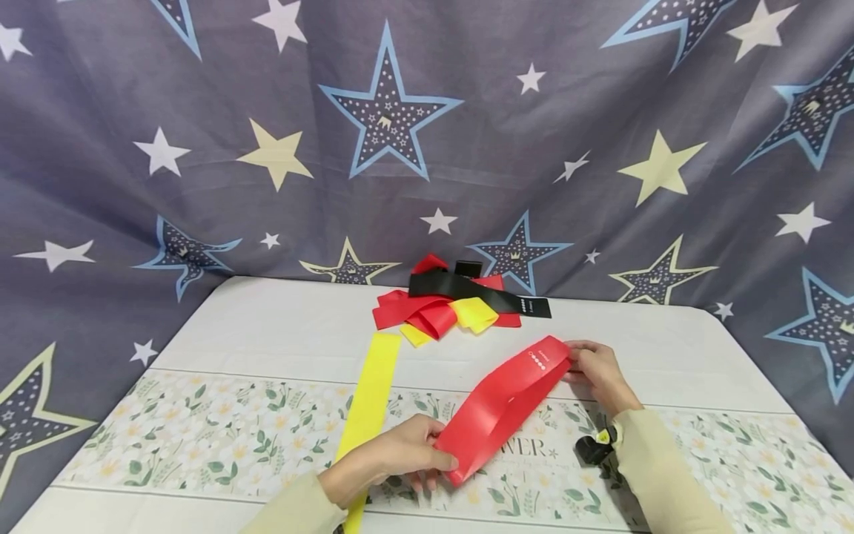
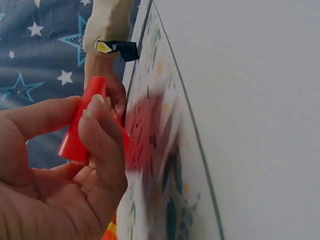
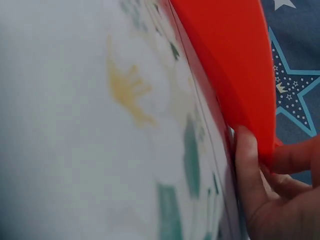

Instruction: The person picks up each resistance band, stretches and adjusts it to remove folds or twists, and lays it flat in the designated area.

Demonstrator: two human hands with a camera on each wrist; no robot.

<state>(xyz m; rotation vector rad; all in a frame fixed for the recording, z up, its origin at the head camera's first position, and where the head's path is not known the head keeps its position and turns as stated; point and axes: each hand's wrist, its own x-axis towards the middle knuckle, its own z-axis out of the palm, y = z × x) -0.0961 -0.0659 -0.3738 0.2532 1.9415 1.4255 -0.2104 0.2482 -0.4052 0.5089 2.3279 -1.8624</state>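
L hand [image 1: 399, 449] pinching the near end of the red band [image 1: 482, 415], R hand [image 1: 599, 371] the far end, fingers narrow on both, band over the table [image 1: 280, 326]. Long axis runs diag., near-L to far-R, dotted end far-R. Head cam gets the white dots & yellow strip [image 1: 370, 393]; R wrist cam gets neither, but shows R thumb + fingertip gripping clearly.

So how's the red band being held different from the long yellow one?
The red band is an open loop between the left grip and right grip; the yellow band lies flat on the table.
The red band has white dots near one end; the yellow band shows none on its visible part.
Both are long, smooth and brightly coloured.
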